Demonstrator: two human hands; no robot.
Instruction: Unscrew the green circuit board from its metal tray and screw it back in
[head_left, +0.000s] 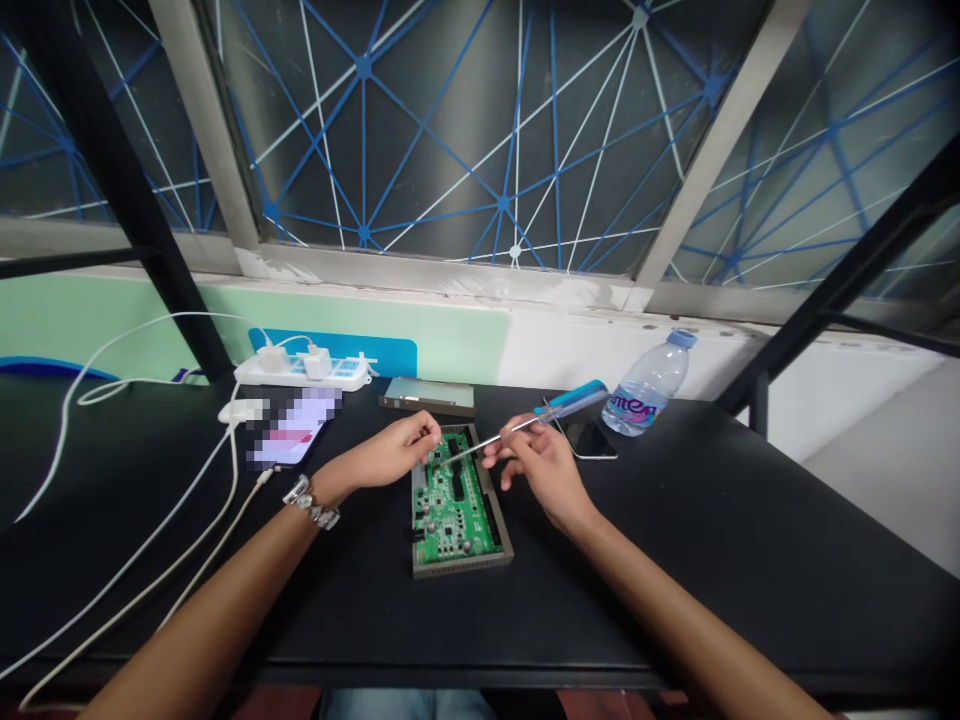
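Observation:
A green circuit board (pixel 448 528) sits in a shallow grey metal case (pixel 463 570) on the table. My right hand (pixel 546 462) grips a screwdriver (pixel 574 398) by its shaft, the blue and clear handle pointing up to the right. The shaft slants down left, its tip over the board's upper part; whether it touches is too small to tell. At the board's upper left edge is my left hand (pixel 401 447), its fingers curled together in a pinch. What those fingers hold, if anything, cannot be made out. A metal watch circles the left wrist.
Behind the board lies a flat grey metal cover (pixel 427 396). A water bottle (pixel 646 385) and a dark phone (pixel 589 438) stand and lie at right. Left are a lit phone (pixel 296 428), a white power strip (pixel 304 373) and loose white cables (pixel 235 480). Black frame posts flank the table.

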